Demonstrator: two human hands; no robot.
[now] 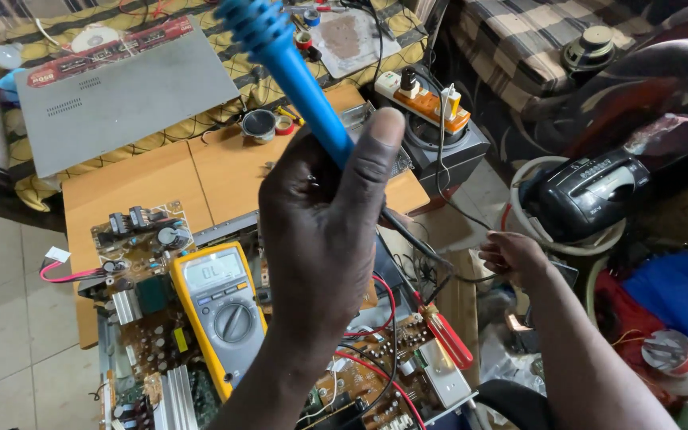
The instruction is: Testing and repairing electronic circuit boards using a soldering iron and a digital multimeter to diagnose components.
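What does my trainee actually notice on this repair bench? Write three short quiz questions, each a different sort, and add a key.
1. Which thing does the left hand grip?
A) a red screwdriver
B) a blue-handled tool
C) a roll of tape
2. True or false: the yellow multimeter lies on the floor tiles.
3. Fill in: the right hand holds a black ____ that runs from the tool.

Key: 1 B. 2 False; it lies on the circuit boards. 3 cord.

Left hand [324, 239] around blue tool handle [296, 72], above yellow multimeter [220, 306].
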